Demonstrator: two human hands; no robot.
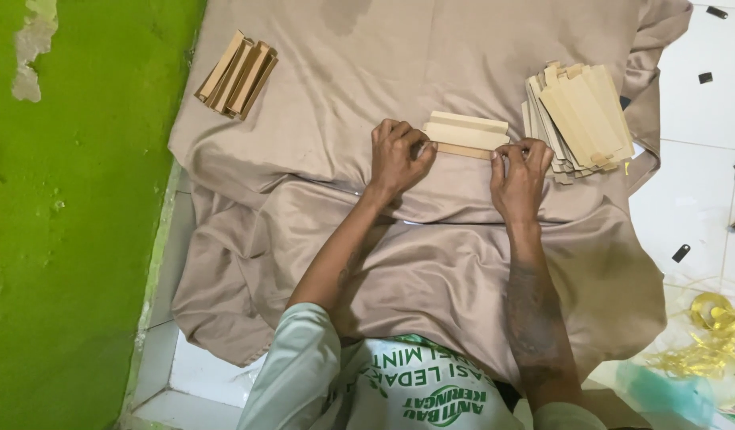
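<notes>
While both hands press down on it, the folded card piece (467, 134) lies on the beige cloth (344, 95), left hand (397, 157) and right hand (519, 177) pinching its near edge; a flat card stack (581, 118) sits right.

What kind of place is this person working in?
Probably a home floor used as a craft spot: a beige cloth spread over white floor tiles, a green wall beside it, and stacks of tan card pieces.
</notes>
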